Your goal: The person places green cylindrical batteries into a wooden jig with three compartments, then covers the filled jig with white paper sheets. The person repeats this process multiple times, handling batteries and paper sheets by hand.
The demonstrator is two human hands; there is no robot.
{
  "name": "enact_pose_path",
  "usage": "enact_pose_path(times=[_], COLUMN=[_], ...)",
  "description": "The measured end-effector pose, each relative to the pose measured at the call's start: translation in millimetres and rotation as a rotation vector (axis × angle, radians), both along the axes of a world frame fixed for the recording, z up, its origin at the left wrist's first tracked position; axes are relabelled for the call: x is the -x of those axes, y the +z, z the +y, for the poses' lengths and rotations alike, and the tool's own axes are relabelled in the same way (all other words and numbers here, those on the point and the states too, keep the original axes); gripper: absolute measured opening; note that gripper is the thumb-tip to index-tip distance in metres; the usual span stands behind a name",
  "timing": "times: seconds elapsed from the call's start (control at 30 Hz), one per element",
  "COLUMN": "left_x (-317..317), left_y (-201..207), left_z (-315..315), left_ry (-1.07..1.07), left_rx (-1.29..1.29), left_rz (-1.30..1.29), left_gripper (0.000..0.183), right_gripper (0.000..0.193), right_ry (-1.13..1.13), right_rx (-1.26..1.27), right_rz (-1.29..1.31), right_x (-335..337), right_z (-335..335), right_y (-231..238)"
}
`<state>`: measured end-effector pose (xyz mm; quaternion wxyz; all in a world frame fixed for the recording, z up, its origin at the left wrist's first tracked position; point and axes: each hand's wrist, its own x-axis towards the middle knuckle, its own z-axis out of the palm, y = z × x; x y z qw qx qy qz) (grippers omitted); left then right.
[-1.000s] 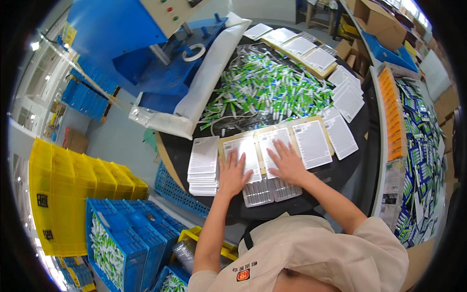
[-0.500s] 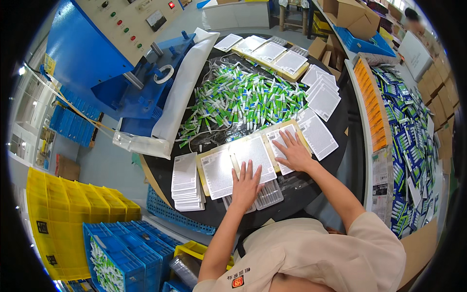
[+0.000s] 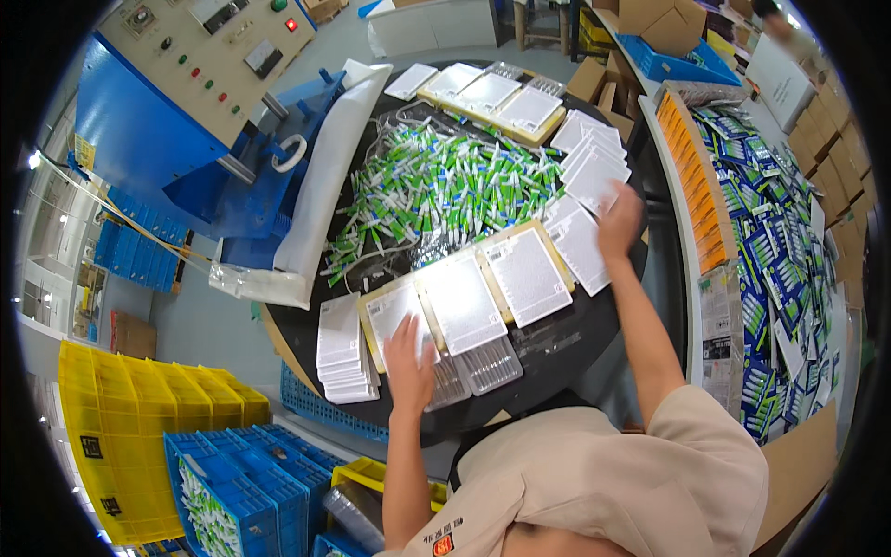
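Observation:
My left hand (image 3: 408, 367) lies with fingers stretched out on the leftmost white printed card of the near yellow tray (image 3: 557, 263). Side by side on that tray rest a middle card (image 3: 463, 302) and a right card (image 3: 529, 277). Clear plastic blister shells (image 3: 492, 366) stick out below the cards. My right hand (image 3: 620, 221) is at the fanned white cards (image 3: 594, 176) on the right; its fingers are blurred, and any grip is hidden. Beyond the tray spreads a heap of small green-and-white tubes (image 3: 464, 176).
A stack of white cards (image 3: 345, 353) stands left of the tray. Another yellow tray (image 3: 501, 125) with cards lies at the far side. A blue press machine (image 3: 148, 139) rises at the left. Blue crates (image 3: 251, 492) stand lower left; packaged goods (image 3: 775, 269) fill the right bench.
My right hand has left the tray's right card and moved right and away to the fanned cards. My left hand has shifted left from the middle card onto the leftmost one.

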<state>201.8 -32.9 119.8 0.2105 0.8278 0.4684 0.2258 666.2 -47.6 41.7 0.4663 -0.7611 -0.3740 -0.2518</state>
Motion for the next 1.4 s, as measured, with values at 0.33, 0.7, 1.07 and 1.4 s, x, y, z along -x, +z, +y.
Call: enact_pose_path(times=[0.33, 0.7, 1.07, 1.4], left_x=[133.7, 165.9, 108.0, 167.3], left_y=[-118.7, -203.8, -165.5, -176.4], left_z=[-118.1, -172.7, -140.6, -44.9], left_ry=[1.158, 1.434, 1.007, 0.945], left_rx=[0.725, 1.063, 1.294, 0.886], left_rz=[-1.316, -1.433, -1.656, -1.74], left_gripper=[0.049, 0.066, 0.072, 0.065], right_gripper=[0.037, 0.027, 0.052, 0.046], right_ry=[-0.112, -0.015, 0.581, 0.969], right_rx=[-0.266, 0.342, 0.962, 0.791], right_rz=[1.354, 1.83, -0.536, -0.78], right_x=[-150.7, 157.5, 76.5, 228.6], right_z=[-85.7, -218.3, -87.3, -61.7], right_y=[-193.5, -71.9, 52.9, 42.0])
